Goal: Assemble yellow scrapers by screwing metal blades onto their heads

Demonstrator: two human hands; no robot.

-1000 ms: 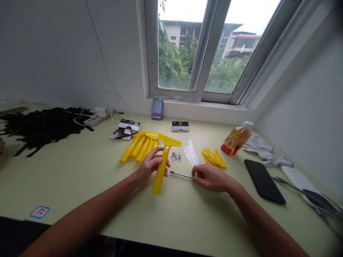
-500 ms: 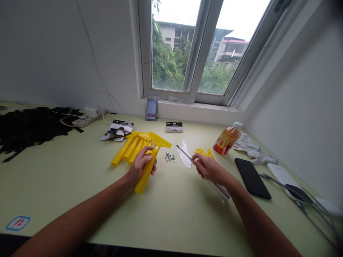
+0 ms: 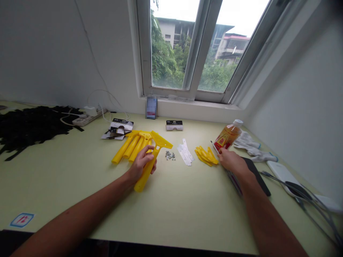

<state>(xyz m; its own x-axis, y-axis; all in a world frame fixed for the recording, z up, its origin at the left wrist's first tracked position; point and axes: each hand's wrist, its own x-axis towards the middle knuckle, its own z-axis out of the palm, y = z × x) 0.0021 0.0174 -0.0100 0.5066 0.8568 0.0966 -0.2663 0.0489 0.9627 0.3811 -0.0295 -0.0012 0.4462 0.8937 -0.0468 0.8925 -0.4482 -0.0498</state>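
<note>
Both hands lie low over the pale green worktop [image 3: 66, 175], forearms reaching in from the near edge. Left hand [image 3: 141, 165] is curled around the handle of a yellow plastic T-shaped scraper [image 3: 150, 161], fingers over the top and thumb on the far side; the scraper rests on the worktop near its middle, its wide head [image 3: 161, 139] pointing toward the window. Right hand [image 3: 230, 161] is stretched out to the right, wrist bent outward, fingers pinched shut on a thin metal-tipped screwdriver [image 3: 214, 147] whose tip points up and away toward the far edge; its handle is hidden under the palm and wrist.

Just behind the held scraper lies a heap of more yellow plastic scrapers [image 3: 130, 145]. Between the two hands sit a small pile of silver metal nuts [image 3: 169, 155], a few white paper strips [image 3: 185, 154], and a bunch of narrow yellow plastic pieces [image 3: 205, 155] just beside the right hand's fingers.

Beyond the right hand lies an orange-filled plastic bottle [image 3: 227, 137] on its side, with white fabric gloves [image 3: 252, 150] beside it toward the right edge. A black flat phone [image 3: 258, 175] lies partly under the right wrist.
</note>
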